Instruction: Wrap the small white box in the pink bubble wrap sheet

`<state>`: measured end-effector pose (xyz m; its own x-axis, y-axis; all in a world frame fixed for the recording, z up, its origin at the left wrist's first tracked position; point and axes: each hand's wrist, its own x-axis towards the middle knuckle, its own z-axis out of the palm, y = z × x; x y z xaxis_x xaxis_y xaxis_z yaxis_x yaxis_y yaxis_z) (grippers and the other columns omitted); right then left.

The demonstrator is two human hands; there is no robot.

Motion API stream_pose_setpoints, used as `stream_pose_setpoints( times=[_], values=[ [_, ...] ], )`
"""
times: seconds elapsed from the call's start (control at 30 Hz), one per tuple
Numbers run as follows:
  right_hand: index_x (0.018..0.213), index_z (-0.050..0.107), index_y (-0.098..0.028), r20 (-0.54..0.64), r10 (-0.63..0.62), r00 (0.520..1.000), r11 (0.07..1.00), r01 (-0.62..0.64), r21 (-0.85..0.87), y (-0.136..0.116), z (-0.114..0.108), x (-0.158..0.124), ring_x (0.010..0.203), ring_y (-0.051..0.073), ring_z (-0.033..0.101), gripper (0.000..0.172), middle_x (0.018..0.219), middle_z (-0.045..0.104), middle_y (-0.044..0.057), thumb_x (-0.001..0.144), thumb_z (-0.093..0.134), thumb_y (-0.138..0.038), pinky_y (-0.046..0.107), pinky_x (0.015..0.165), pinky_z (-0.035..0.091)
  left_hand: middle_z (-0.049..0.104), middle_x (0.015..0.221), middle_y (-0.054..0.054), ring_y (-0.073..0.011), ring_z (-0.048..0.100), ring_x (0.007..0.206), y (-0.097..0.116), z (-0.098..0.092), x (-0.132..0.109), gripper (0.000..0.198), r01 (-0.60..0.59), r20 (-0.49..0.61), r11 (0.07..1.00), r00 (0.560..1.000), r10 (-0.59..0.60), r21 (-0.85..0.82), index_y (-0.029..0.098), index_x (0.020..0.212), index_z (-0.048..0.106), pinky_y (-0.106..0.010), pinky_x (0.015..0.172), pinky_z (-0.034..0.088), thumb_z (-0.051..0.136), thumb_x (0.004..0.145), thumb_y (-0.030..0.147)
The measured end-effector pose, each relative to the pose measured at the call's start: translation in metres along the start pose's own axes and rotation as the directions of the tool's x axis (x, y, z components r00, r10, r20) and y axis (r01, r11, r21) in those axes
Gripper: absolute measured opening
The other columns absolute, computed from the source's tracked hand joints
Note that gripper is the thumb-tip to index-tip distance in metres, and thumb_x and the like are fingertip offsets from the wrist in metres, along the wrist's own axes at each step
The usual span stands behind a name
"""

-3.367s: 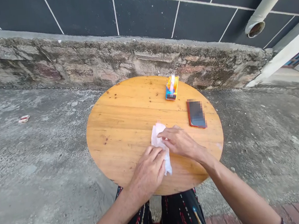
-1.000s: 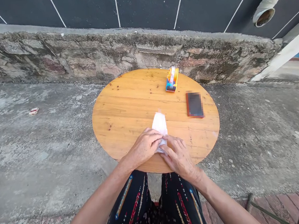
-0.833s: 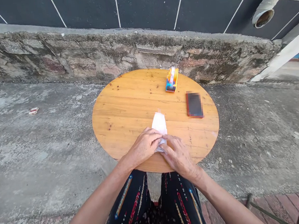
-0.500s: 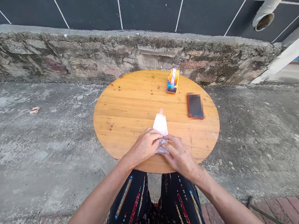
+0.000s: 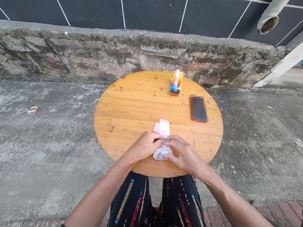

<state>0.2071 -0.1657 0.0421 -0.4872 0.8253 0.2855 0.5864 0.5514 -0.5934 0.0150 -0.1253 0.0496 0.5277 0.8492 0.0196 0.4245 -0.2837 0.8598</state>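
Observation:
A crumpled, whitish, partly see-through plastic wrap (image 5: 164,127) lies on the round wooden table (image 5: 125,108) near its front edge. Its upper end forms a folded strip pointing away from me, and a loose bunched part shows below my fingers. From the left, my left hand (image 5: 146,144) pinches the wrap at its middle. My right hand (image 5: 184,153) meets it there, index finger and thumb on the wrap's right side. Both sets of fingertips nearly touch. Whatever may be inside the wrap is hidden.
A yellow and blue tape dispenser (image 5: 176,82) stands at the table's far side. To its right lies a dark, blurred-out flat object with a red edge (image 5: 198,108). Behind runs a stone wall base (image 5: 89,57). A small crumpled packet (image 5: 33,109) lies on the concrete at left.
The wrap's upper strip has folded over and now reaches less far from me. The pinkish tip beyond it is out of sight. More bunched plastic shows below my fingers.

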Motion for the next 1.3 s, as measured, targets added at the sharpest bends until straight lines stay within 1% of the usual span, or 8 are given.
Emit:
stream_pose_setpoints(
  times=[0.17,0.37,0.57,0.73,0.87,0.97,1.13,1.3],
  values=[
    [0.11,0.062,-0.024,0.021,0.022,1.0,0.999,-0.022,0.025,0.001,-0.001,0.001,0.105,0.021,0.061,0.029,0.117,0.061,0.007,0.082,0.064,-0.016,0.037,0.093,0.051,0.053,0.06,0.003,-0.0103,0.045,0.058,-0.001,0.001,0.0,0.026,0.003,-0.04,1.0,0.999,-0.002,0.015,0.016,0.061,0.062,-0.023,0.056,0.031,0.046,0.082,0.019],
    [0.108,0.062,-0.024,0.033,0.03,0.999,0.999,-0.031,0.019,0.0,-0.003,0.003,0.102,0.02,0.063,0.027,0.116,0.061,0.006,0.083,0.063,-0.016,0.037,0.091,0.052,0.059,0.067,0.001,-0.0114,0.051,0.063,-0.001,0.0,0.001,0.026,0.006,-0.041,1.0,0.999,-0.006,-0.001,0.015,0.068,0.067,-0.023,0.057,0.035,0.046,0.082,0.018],
    [0.101,0.062,-0.024,0.061,0.03,0.998,0.999,-0.032,0.02,-0.003,-0.006,0.007,0.099,0.019,0.063,0.021,0.111,0.063,0.005,0.082,0.063,-0.014,0.036,0.089,0.051,0.071,0.089,-0.003,-0.0149,0.06,0.076,-0.001,-0.006,-0.001,0.029,0.046,0.007,0.996,0.999,-0.046,-0.076,0.017,0.098,0.072,-0.024,0.064,0.044,0.045,0.087,0.022],
    [0.098,0.062,-0.022,0.079,0.021,0.997,1.0,-0.021,-0.003,0.0,-0.01,0.012,0.094,0.018,0.064,0.019,0.106,0.065,0.004,0.08,0.066,-0.016,0.035,0.085,0.051,0.068,0.113,-0.008,-0.0206,0.062,0.1,-0.006,-0.015,-0.017,0.029,-0.034,-0.113,0.996,0.993,0.025,-0.08,0.019,0.11,0.068,-0.033,0.087,0.049,0.05,0.09,0.029],
    [0.098,0.063,-0.023,0.106,0.023,0.994,0.999,-0.027,0.042,0.005,-0.011,0.015,0.093,0.017,0.064,0.018,0.106,0.065,0.003,0.081,0.066,-0.017,0.033,0.084,0.05,0.051,0.14,-0.01,-0.0274,0.048,0.126,-0.01,-0.014,-0.035,0.059,-0.144,-0.066,0.99,0.987,0.144,-0.001,0.024,0.13,0.055,-0.044,0.106,0.04,0.072,0.075,0.034],
    [0.097,0.063,-0.023,0.138,0.047,0.989,0.995,-0.059,0.084,0.008,-0.012,0.019,0.092,0.017,0.063,0.02,0.105,0.066,0.002,0.079,0.067,-0.016,0.033,0.084,0.05,0.046,0.145,-0.01,-0.0273,0.042,0.132,-0.01,-0.004,-0.041,0.076,-0.159,-0.057,0.986,0.985,0.162,0.053,0.025,0.139,0.045,-0.046,0.109,0.037,0.076,0.07,0.029],
    [0.096,0.065,-0.023,0.234,0.108,0.966,0.982,-0.141,0.129,0.013,-0.017,0.032,0.085,0.016,0.063,0.018,0.094,0.068,0.0,0.079,0.068,-0.02,0.031,0.079,0.049,0.062,0.124,-0.006,-0.0221,0.053,0.115,-0.01,0.011,-0.034,0.042,-0.14,-0.18,0.99,0.974,0.135,-0.014,0.023,0.124,0.059,-0.038,0.1,0.043,0.064,0.083,0.023],
    [0.096,0.066,-0.021,0.34,0.091,0.936,0.953,-0.181,0.244,0.024,-0.022,0.045,0.081,0.015,0.06,0.015,0.088,0.067,-0.001,0.083,0.065,-0.029,0.028,0.073,0.048,0.067,0.113,-0.005,-0.0218,0.059,0.104,-0.009,0.006,-0.025,0.033,-0.065,-0.166,0.987,0.985,0.04,-0.147,0.024,0.116,0.064,-0.036,0.092,0.046,0.063,0.084,0.027]
  ],
)
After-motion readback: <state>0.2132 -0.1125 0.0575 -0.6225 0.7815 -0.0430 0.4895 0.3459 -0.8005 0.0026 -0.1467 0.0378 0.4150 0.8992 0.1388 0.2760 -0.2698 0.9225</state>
